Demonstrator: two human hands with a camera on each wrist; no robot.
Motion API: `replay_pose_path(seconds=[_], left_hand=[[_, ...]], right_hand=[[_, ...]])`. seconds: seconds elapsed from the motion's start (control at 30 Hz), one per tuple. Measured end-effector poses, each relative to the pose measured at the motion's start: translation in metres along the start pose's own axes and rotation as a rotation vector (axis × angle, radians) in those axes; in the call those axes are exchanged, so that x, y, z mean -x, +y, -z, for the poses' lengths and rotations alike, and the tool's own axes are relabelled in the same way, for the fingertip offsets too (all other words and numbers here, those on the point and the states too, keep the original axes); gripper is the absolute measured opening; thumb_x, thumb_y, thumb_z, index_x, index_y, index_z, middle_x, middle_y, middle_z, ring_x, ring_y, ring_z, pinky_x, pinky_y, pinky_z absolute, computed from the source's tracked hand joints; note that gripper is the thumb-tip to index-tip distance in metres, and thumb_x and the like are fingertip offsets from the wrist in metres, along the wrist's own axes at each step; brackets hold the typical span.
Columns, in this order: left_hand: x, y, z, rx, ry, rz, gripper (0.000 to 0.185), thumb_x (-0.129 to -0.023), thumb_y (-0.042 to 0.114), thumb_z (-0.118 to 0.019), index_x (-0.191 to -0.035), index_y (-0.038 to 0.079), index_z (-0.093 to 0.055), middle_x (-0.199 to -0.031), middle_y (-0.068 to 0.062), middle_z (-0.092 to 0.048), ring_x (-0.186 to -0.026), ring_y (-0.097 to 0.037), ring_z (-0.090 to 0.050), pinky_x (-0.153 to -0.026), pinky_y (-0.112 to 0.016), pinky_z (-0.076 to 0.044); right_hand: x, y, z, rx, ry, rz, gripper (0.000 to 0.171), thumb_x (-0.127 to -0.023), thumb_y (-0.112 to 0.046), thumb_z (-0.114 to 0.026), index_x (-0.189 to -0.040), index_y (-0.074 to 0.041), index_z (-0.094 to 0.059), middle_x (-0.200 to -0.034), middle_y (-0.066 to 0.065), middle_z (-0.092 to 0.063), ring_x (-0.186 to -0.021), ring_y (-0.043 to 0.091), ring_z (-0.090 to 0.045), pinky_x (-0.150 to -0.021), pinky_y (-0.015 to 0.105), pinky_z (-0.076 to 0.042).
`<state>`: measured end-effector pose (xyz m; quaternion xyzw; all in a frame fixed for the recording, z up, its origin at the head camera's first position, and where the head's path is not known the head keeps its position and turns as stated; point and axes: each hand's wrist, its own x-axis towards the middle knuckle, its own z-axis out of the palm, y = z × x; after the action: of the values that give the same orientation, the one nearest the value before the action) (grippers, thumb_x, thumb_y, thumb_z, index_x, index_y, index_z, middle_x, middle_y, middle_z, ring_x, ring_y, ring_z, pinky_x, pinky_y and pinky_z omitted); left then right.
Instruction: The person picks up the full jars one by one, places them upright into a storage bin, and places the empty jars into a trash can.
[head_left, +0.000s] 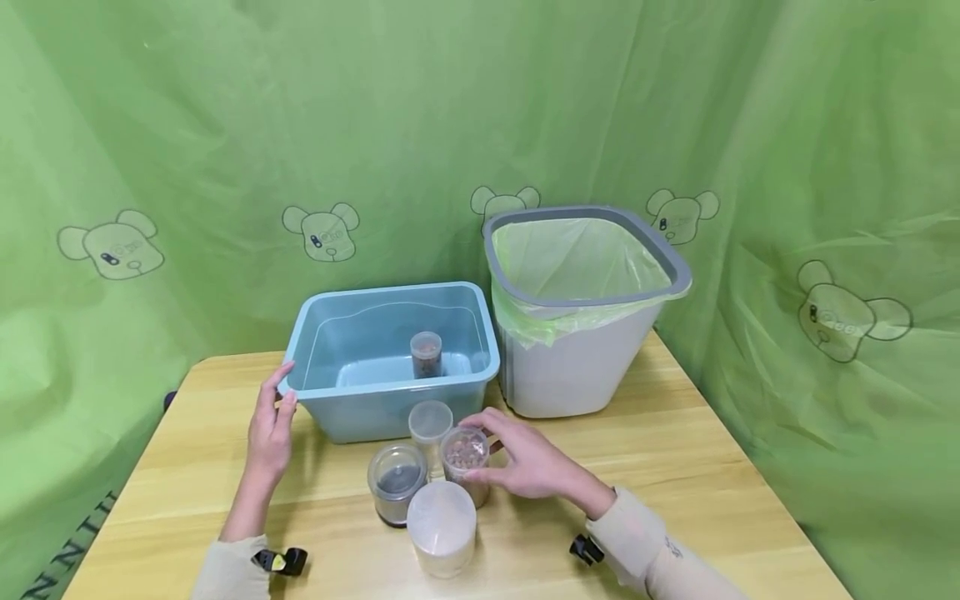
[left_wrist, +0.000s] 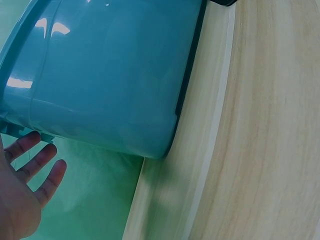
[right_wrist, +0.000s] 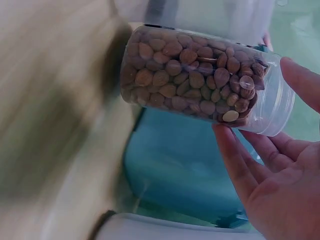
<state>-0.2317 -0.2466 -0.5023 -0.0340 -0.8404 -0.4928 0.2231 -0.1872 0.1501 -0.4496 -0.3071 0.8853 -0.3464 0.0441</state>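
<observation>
My right hand [head_left: 536, 458] grips a clear plastic jar [right_wrist: 192, 77] of brown, almond-like nuts near its top, thumb on one side and fingers on the other. Its base is close to the table in the right wrist view. Clustered around it are a wide jar with dark contents [head_left: 400, 483], a jar with a whitish top [head_left: 442, 525] and a slim clear jar [head_left: 431, 421]. At the blue basin's [head_left: 375, 417] near left corner, my left hand [head_left: 270, 429] touches the rim with thumb and fingertips; three of its fingers look straight and spread in the left wrist view.
Inside the basin stands a small jar [head_left: 426, 357] with reddish-brown contents. To its right is a white bin [head_left: 570, 367] with a grey rim and a pale green liner. A green curtain [head_left: 412, 108] surrounds the wooden table [head_left: 675, 500] at the back and sides.
</observation>
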Motion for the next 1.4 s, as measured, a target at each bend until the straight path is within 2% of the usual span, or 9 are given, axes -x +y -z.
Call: replay_pose_path(seconds=[0.13,0.3,0.47,0.7,0.8,0.93,1.13,1.27,1.4], left_hand=[[0.001,0.000,0.000,-0.002,0.005,0.011,0.048,-0.112,0.029,-0.038,-0.159,0.027,-0.040,-0.150,-0.016,-0.051,-0.105,-0.006,-0.050,-0.086,-0.020,-0.042],[0.004,0.001,0.000,0.006,0.004,0.004,0.048,-0.111,0.027,-0.038,-0.159,0.023,-0.040,-0.142,-0.018,-0.053,-0.102,-0.006,-0.049,-0.085,-0.016,-0.040],[0.002,0.002,-0.001,0.015,0.014,-0.010,0.048,-0.111,0.026,-0.038,-0.159,0.023,-0.041,-0.134,-0.019,-0.057,-0.101,-0.004,-0.049,-0.084,-0.015,-0.041],[0.000,0.000,-0.001,0.022,0.016,-0.014,0.048,-0.111,0.026,-0.038,-0.159,0.024,-0.041,-0.137,-0.021,-0.055,-0.102,-0.002,-0.048,-0.085,-0.014,-0.041],[0.001,0.001,-0.001,0.022,0.011,-0.014,0.048,-0.111,0.026,-0.038,-0.159,0.024,-0.040,-0.139,-0.021,-0.055,-0.103,-0.002,-0.048,-0.085,-0.014,-0.041],[0.004,0.002,-0.001,0.019,0.000,-0.015,0.048,-0.111,0.025,-0.038,-0.159,0.022,-0.040,-0.136,-0.020,-0.055,-0.103,-0.001,-0.048,-0.085,-0.013,-0.041],[0.005,0.001,0.000,0.005,-0.005,0.001,0.048,-0.111,0.027,-0.037,-0.160,0.025,-0.040,-0.141,-0.019,-0.054,-0.106,0.001,-0.048,-0.086,-0.013,-0.042],[0.003,0.000,0.000,0.022,0.004,-0.006,0.048,-0.111,0.026,-0.038,-0.159,0.024,-0.040,-0.150,-0.018,-0.051,-0.108,0.001,-0.049,-0.086,-0.010,-0.041],[0.002,0.000,-0.001,0.030,0.006,-0.026,0.048,-0.111,0.024,-0.038,-0.159,0.022,-0.041,-0.150,-0.020,-0.050,-0.108,0.002,-0.048,-0.087,-0.008,-0.041]], right_hand=[[0.000,-0.009,0.010,-0.011,0.050,0.006,0.064,-0.089,-0.039,-0.080,-0.143,-0.015,-0.056,-0.126,-0.004,-0.063,-0.110,0.014,-0.064,-0.092,0.040,-0.059],[-0.004,-0.024,0.028,-0.056,0.127,0.038,0.061,-0.091,-0.035,-0.079,-0.141,-0.010,-0.057,-0.125,0.001,-0.063,-0.109,0.015,-0.064,-0.087,0.031,-0.060],[-0.013,-0.041,0.049,-0.071,0.210,0.094,0.058,-0.091,-0.030,-0.080,-0.139,-0.006,-0.058,-0.122,0.006,-0.063,-0.104,0.017,-0.064,-0.082,0.031,-0.061],[-0.031,-0.063,0.074,-0.028,0.309,0.124,0.057,-0.090,-0.030,-0.080,-0.138,-0.007,-0.059,-0.121,0.008,-0.064,-0.088,0.018,-0.063,-0.072,0.034,-0.060],[-0.039,-0.071,0.081,-0.036,0.345,0.133,0.056,-0.092,-0.028,-0.080,-0.138,-0.007,-0.058,-0.123,0.009,-0.064,-0.090,0.018,-0.063,-0.072,0.032,-0.060],[-0.052,-0.080,0.086,-0.063,0.392,0.128,0.055,-0.092,-0.026,-0.079,-0.138,-0.006,-0.058,-0.125,0.010,-0.062,-0.102,0.019,-0.063,-0.076,0.030,-0.061],[-0.080,-0.087,0.086,-0.106,0.440,0.099,0.055,-0.093,-0.027,-0.079,-0.138,-0.005,-0.057,-0.123,0.010,-0.061,-0.099,0.021,-0.063,-0.075,0.029,-0.061],[-0.100,-0.084,0.081,-0.117,0.447,0.074,0.054,-0.093,-0.028,-0.078,-0.137,-0.004,-0.058,-0.122,0.010,-0.061,-0.106,0.022,-0.060,-0.077,0.028,-0.061],[-0.114,-0.073,0.075,-0.088,0.448,0.031,0.056,-0.093,-0.032,-0.078,-0.138,-0.006,-0.057,-0.124,0.009,-0.060,-0.109,0.022,-0.059,-0.081,0.029,-0.061]])
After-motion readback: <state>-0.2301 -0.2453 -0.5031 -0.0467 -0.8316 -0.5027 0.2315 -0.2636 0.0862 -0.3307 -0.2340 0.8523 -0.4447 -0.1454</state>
